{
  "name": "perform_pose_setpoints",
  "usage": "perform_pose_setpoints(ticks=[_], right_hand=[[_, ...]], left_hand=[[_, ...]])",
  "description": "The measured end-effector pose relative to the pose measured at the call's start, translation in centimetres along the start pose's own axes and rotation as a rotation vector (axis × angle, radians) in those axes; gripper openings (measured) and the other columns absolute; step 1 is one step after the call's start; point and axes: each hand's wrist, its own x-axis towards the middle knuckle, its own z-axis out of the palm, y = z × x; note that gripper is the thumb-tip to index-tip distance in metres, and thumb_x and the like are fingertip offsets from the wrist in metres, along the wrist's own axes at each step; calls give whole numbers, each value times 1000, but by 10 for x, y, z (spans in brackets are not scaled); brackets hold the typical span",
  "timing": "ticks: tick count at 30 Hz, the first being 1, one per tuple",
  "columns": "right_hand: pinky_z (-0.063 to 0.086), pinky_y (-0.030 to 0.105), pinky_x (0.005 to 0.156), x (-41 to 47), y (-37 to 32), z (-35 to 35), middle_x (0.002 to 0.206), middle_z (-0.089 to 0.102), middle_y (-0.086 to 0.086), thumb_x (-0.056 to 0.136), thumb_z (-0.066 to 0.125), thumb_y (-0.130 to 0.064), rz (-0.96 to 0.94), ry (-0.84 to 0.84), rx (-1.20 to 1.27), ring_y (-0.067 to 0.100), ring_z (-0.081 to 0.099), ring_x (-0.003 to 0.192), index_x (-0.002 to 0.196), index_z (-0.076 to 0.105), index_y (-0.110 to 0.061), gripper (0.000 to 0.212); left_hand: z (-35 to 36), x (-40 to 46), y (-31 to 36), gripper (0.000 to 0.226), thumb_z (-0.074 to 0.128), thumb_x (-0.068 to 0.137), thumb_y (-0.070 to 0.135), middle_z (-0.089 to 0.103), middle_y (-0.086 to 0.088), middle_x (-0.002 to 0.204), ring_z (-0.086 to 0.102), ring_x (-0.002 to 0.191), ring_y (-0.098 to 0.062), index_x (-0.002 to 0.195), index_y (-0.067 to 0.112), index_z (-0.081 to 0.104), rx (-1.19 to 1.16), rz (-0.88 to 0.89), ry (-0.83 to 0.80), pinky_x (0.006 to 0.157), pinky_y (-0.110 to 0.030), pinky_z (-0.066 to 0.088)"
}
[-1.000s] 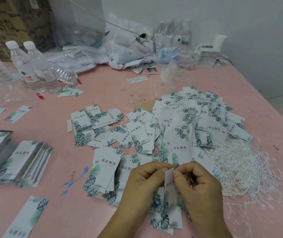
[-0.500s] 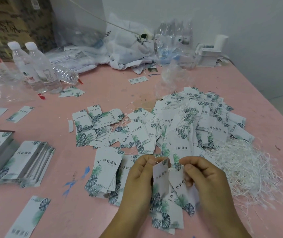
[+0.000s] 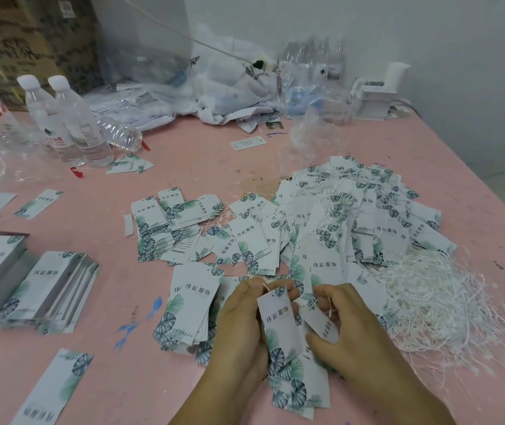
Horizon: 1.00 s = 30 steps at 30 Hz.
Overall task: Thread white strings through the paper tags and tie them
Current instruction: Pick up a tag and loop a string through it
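Threading: left hand (image 3: pixel 242 314) pinches a tag (image 3: pixel 277 317), right hand (image 3: pixel 343 320) pinches string (image 3: pixel 317 300) (knot comes next, I judge).

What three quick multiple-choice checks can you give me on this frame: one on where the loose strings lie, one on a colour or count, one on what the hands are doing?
1. Where does the heap of loose white strings lie?
A. Right of the hands
B. By the bottles
C. On the stacked tags at the left

2. How many capped water bottles stand upright at the far left?
A. One
B. Two
C. Four

3. What is the left hand doing?
A. Lying flat on the table
B. Holding a bottle
C. Holding a paper tag

Answers:
1. A: the strings spread over the pink table beside the right hand.
2. B: two white caps stand side by side.
3. C: its fingers hold a tag by the top, while the right hand pinches a string.
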Motion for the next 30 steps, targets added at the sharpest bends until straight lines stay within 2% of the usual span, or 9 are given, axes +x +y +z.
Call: perform_pose_setpoints(ticks=[5, 9, 13, 16, 18, 20, 22, 27, 30], right_hand=[[44, 8, 75, -4, -2, -7, 104, 55, -27, 67, 84, -34, 65, 105, 319, -7, 57, 99, 110, 50, -58, 59], [45, 6, 83, -7, -11, 8, 106, 60, -22, 52, 82, -51, 45, 86, 467, -3, 61, 104, 114, 54, -53, 68], [50, 19, 90, -9, -11, 6, 109, 65, -11, 70, 72, -56, -16, 79, 601, 6, 62, 110, 122, 57, -43, 56], [51, 33, 87, -6, -4, -4, 101, 69, -8, 80, 63, -48, 31, 146, 737, 7, 65, 101, 117, 65, -35, 39], [51, 36, 84, -4, 1, -7, 94, 70, -6, 84, 60, -33, 86, 166, 829, 7, 65, 91, 111, 70, -29, 29], [50, 31, 75, -1, 5, -10, 86, 69, -3, 85, 60, -20, 104, 161, 910, 7, 61, 77, 106, 73, -23, 24], [48, 27, 68, 1, 10, -13, 79, 66, 2, 80, 59, -20, 128, 134, 1025, 9, 56, 66, 101, 74, -18, 26], [46, 22, 46, 8, 10, -22, 62, 59, 11, 73, 59, -9, 230, -13, 1283, 13, 51, 49, 83, 75, -9, 19], [40, 22, 39, 8, 10, -29, 53, 52, 9, 67, 74, -6, 232, -89, 1506, 13, 45, 43, 82, 71, -2, 16]], left_hand=[[-2, 2, -1, 32, 48, 101, 23, 71, -28, 98, 69, 80, -34, 98, -4, 65, 52, 28, 23, 69, -42, 58], [-5, 0, -7, 28, 55, 96, 34, 74, -15, 94, 69, 87, -33, 86, 15, 73, 308, 191, 24, 78, -45, 53], [-11, -5, -5, 24, 50, 90, 44, 71, 6, 96, 66, 92, -12, 87, 29, 68, 544, 434, 10, 81, -35, 47], [-11, -2, 1, 22, 52, 93, 36, 68, 4, 91, 60, 85, -11, 77, 32, 67, 461, 473, 1, 81, -32, 45], [-9, -1, 5, 30, 53, 97, 27, 67, 1, 85, 57, 75, -9, 71, 30, 68, 304, 426, -26, 73, -26, 46], [-7, 0, 8, 26, 51, 92, 26, 70, -7, 83, 56, 64, -10, 75, 21, 70, 114, 349, -40, 59, -22, 48], [-5, 1, 10, 23, 50, 92, 24, 69, -14, 80, 56, 56, -12, 84, 8, 64, -3, 296, -16, 47, -21, 47], [-5, 1, 14, 23, 40, 105, 18, 69, -14, 68, 59, 49, -15, 88, 10, 54, -104, 183, 17, 42, -21, 47], [-3, -3, 17, 16, 41, 105, 18, 66, -11, 61, 57, 44, -15, 97, 13, 54, -99, 111, 3, 39, -21, 45]])
